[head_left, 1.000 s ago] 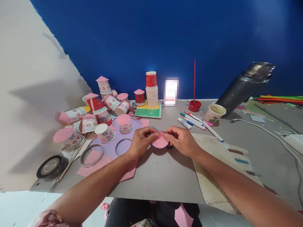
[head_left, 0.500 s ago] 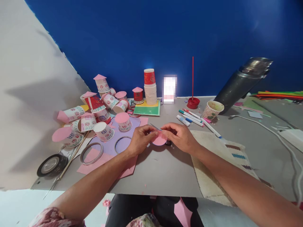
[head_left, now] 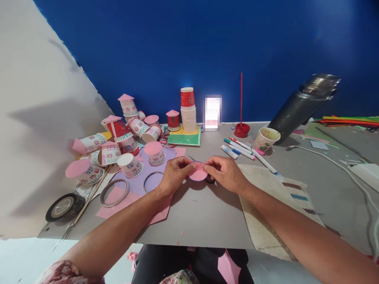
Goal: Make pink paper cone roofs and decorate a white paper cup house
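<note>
"Pink paper disc (head_left: 197,174) — where was it?"

"In the middle of the scene, between both hands, raised a little over the grey table (head_left: 201,227). A thin blue line ran along its edge."

"And the fingers?"

"Left hand (head_left: 177,174): thumb and fingers pinched together, gripping the disc's far left part. Right hand (head_left: 225,172): likewise pinched, on its far right part, with hardly any gap in either grip."

"What lay around them?"

"A dark handle (head_left: 211,180) showed just beside the right hand — the rest was mostly hidden. To the left, a grey tape ring (head_left: 115,204) lay on purple and pink paper, near an upright white cup (head_left: 130,165) with drawings and a cup topped with a pink circle (head_left: 153,148). On the far side, a tall cup stack (head_left: 188,118) stood on a green-and-yellow book (head_left: 184,139). To the right were loose markers (head_left: 242,149) and, nearer, a cream cloth (head_left: 257,205) beneath the right forearm."
</note>
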`<action>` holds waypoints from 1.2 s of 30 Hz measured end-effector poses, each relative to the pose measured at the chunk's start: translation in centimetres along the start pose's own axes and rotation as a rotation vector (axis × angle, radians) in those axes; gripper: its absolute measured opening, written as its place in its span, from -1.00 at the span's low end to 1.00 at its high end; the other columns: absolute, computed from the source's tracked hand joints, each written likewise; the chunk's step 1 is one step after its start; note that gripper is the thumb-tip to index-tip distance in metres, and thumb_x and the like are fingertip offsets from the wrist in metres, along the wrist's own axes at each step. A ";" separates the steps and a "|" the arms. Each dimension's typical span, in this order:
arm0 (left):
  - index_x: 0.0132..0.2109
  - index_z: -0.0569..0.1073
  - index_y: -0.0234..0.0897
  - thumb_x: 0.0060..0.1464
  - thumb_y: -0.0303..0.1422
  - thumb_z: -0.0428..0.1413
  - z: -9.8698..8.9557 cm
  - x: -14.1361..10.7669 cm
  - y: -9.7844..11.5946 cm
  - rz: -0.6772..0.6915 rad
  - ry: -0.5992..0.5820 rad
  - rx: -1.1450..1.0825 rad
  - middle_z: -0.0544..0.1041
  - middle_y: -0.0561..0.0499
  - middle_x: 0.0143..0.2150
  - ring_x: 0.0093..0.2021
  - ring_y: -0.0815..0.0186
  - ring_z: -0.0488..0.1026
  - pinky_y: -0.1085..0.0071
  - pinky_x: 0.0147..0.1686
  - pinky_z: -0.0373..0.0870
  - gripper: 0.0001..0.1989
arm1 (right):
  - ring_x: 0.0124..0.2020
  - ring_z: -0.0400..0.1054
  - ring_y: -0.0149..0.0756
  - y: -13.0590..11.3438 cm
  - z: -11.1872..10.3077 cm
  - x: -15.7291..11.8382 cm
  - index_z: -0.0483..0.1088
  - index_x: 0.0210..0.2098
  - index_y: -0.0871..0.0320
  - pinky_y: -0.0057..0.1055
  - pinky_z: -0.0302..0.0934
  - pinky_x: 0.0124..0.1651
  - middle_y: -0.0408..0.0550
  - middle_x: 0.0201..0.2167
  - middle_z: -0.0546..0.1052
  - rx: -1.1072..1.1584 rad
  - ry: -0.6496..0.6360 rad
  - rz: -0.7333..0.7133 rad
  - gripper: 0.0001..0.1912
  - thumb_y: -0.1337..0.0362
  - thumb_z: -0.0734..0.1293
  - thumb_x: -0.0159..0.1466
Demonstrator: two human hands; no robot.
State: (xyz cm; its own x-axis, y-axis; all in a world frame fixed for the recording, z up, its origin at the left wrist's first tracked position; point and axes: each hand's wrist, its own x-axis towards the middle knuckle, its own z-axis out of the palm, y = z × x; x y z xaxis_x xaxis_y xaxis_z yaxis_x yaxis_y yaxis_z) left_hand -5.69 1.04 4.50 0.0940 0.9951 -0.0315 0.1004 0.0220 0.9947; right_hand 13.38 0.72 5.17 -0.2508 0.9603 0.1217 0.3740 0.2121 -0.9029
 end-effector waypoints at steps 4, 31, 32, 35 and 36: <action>-0.41 0.51 -0.31 -0.04 -0.22 0.29 0.0 0.0 -0.1 -0.003 -0.008 -0.006 0.49 0.06 -0.50 -0.47 0.41 0.37 0.48 -0.44 0.26 -0.77 | -0.58 0.37 -0.38 0.1 0.1 0.0 0.44 -0.42 0.13 -0.47 0.25 -0.48 -0.16 -0.55 0.49 0.028 -0.010 0.001 -0.84 0.20 0.32 0.23; -0.40 0.54 -0.32 -0.06 -0.19 0.30 0.2 0.1 -0.4 0.009 -0.088 0.032 0.48 0.04 -0.49 -0.48 0.39 0.34 0.45 -0.46 0.23 -0.75 | -0.58 0.34 -0.41 0.3 -0.2 0.2 0.45 -0.43 0.15 -0.49 0.19 -0.48 -0.17 -0.56 0.49 0.003 -0.037 -0.069 -0.83 0.23 0.29 0.24; -0.40 0.54 -0.31 -0.07 -0.19 0.30 0.2 0.1 -0.3 0.003 -0.075 0.026 0.49 0.04 -0.49 -0.48 0.39 0.34 0.46 -0.46 0.23 -0.74 | -0.59 0.35 -0.41 0.3 -0.3 0.2 0.45 -0.41 0.15 -0.49 0.20 -0.49 -0.17 -0.55 0.50 0.031 -0.036 -0.059 -0.84 0.24 0.29 0.23; -0.42 0.55 -0.32 -0.11 -0.19 0.32 0.1 0.1 0.1 -0.013 -0.042 0.006 0.49 0.04 -0.50 -0.49 0.40 0.33 0.47 -0.48 0.21 -0.75 | -0.60 0.35 -0.42 0.3 -0.5 0.4 0.46 -0.38 0.16 -0.51 0.20 -0.51 -0.17 -0.53 0.50 0.072 -0.017 -0.045 -0.86 0.25 0.29 0.21; -0.43 0.56 -0.32 -0.11 -0.20 0.32 0.1 0.0 0.3 -0.012 -0.038 0.003 0.49 0.04 -0.51 -0.49 0.40 0.33 0.47 -0.48 0.21 -0.75 | -0.60 0.34 -0.43 0.3 -0.6 0.5 0.46 -0.38 0.16 -0.51 0.20 -0.52 -0.18 -0.53 0.50 0.076 -0.012 -0.043 -0.87 0.25 0.30 0.20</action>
State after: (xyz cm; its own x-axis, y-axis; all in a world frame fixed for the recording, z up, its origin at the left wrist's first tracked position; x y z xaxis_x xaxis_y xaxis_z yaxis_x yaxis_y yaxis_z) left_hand -5.58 1.07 4.78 0.1308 0.9903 -0.0475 0.1046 0.0339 0.9939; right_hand 13.87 1.32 5.20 -0.2762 0.9483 0.1562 0.2939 0.2380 -0.9257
